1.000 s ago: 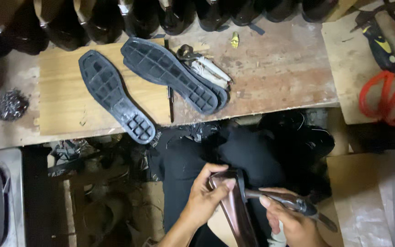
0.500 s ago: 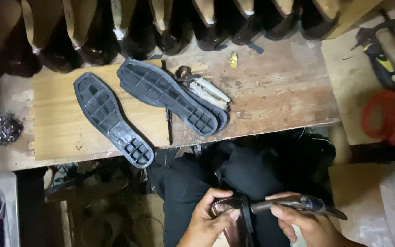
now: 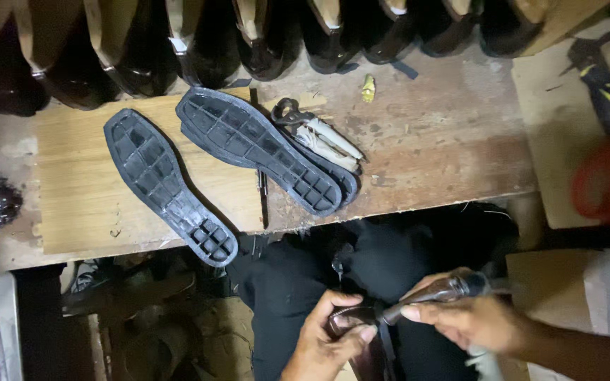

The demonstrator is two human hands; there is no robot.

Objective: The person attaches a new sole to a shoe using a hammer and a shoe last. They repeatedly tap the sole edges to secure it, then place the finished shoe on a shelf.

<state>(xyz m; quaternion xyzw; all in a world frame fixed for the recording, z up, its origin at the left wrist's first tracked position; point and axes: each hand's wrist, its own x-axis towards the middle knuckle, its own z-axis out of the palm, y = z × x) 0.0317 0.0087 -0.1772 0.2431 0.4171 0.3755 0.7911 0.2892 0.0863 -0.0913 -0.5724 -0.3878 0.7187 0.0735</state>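
Gripping tool (image 3: 438, 291) against shoe (image 3: 361, 337)

Bare forearms, black trousers (image 3: 390, 261).

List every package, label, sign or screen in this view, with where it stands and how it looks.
None in view: only bare things on the wooden workbench, namely two black rubber soles, pincers and a row of dark shoes, with no readable tag or wrapper showing.
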